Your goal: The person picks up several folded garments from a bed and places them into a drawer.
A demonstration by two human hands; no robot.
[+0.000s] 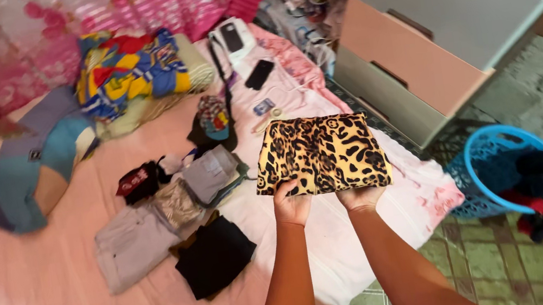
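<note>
Two hands pinch the folded leopard-print cloth [320,154] along its near edge, left hand [291,206] and right hand [360,196] each closed on it, above the bed [43,291], at 3 o'clock from the folded clothes [175,222]. Looks light, soft and floppy, so the folds likely slump unless the grip stays wide at both bottom corners.

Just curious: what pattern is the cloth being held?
Leopard print, tan with black spots; head view.

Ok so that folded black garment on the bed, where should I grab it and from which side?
Take the folded black garment by its near edge, coming from the foot of the bed. It lies flat with that edge and its right side bare on the pink sheet; the far edge tucks against the grey folded piece and stack. Both hands, left hand and right hand, grip the leopard-print cloth.
</note>
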